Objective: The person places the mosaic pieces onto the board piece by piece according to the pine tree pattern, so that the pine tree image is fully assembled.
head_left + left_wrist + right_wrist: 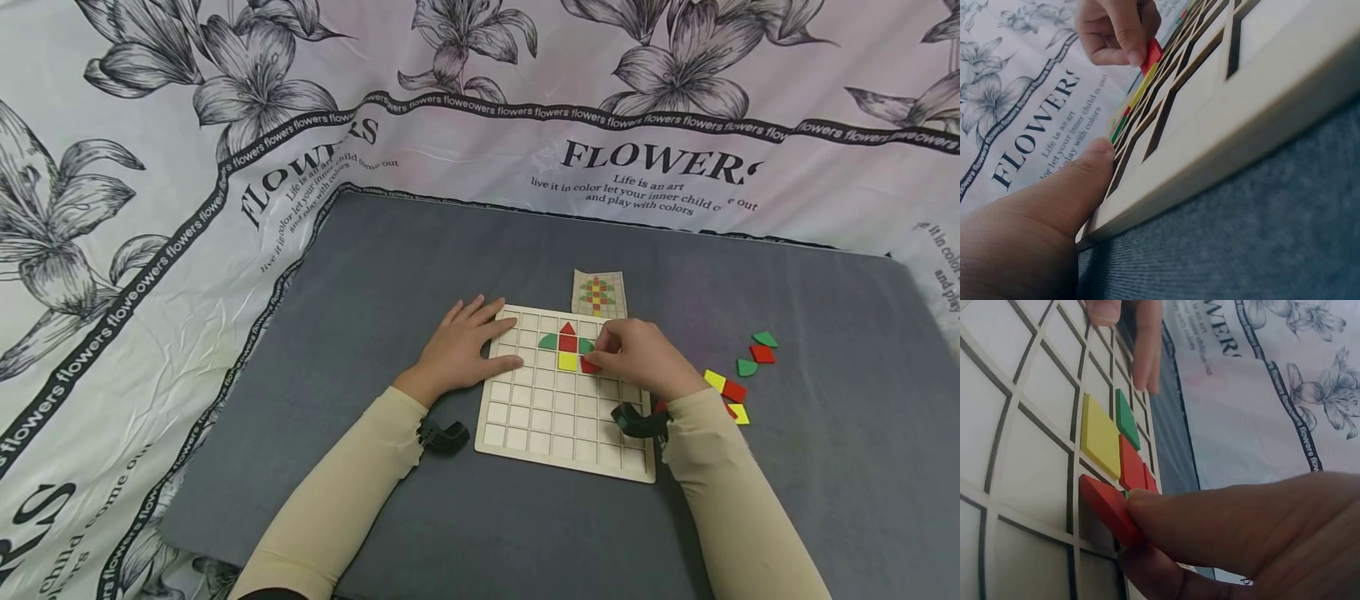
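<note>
A light wooden grid board (528, 417) lies on the grey table. My right hand (648, 360) pinches a red square tile (1110, 509) between thumb and finger; the tile is tilted over a cell right of the yellow tile (567, 361). Above the yellow tile sit a red square (567, 342) and a red triangle (567, 328), with a green quarter-round tile (549, 342) on the left and another green tile (585, 345) partly hidden by my fingers. My left hand (461, 346) rests with spread fingers on the board's left edge, its thumb on the frame.
A small pattern card (598, 293) lies behind the board. To the right are loose tiles: green (765, 339), red (762, 354) and yellow (738, 414) among several, some partly hidden by the right wrist. Flower-printed cloth (465, 150) borders the table behind and at left.
</note>
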`<state>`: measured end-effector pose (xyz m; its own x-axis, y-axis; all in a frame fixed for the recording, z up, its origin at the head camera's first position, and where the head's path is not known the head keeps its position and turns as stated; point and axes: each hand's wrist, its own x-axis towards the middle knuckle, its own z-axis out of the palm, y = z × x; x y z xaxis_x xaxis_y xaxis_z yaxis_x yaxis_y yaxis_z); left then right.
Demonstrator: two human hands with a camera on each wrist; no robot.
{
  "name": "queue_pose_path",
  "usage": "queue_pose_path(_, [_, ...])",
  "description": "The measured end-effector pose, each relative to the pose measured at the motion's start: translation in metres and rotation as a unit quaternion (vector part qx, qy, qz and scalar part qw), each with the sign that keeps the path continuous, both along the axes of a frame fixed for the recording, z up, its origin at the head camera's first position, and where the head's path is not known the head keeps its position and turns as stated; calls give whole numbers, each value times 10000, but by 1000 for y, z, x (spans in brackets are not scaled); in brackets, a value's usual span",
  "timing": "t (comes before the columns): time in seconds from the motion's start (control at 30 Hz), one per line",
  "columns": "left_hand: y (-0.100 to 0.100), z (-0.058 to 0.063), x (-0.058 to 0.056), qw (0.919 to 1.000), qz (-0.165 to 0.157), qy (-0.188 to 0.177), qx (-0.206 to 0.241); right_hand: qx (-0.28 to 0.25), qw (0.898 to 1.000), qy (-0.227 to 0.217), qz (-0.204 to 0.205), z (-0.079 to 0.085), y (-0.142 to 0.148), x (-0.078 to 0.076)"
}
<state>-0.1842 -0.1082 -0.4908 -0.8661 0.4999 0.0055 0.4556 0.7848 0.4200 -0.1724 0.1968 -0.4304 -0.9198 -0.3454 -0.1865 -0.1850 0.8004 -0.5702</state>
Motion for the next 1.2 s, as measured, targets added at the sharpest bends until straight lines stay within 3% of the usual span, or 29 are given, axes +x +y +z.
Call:
queue_pose_path(0.63, [0, 0, -1, 10000, -1, -17, -47, 185, 9998, -48, -78, -3, -7, 3])
queue_pose_path(1.2, [0, -1, -1, 10000, -4, 29, -24, 309, 9994, -138, -50, 13, 19, 16])
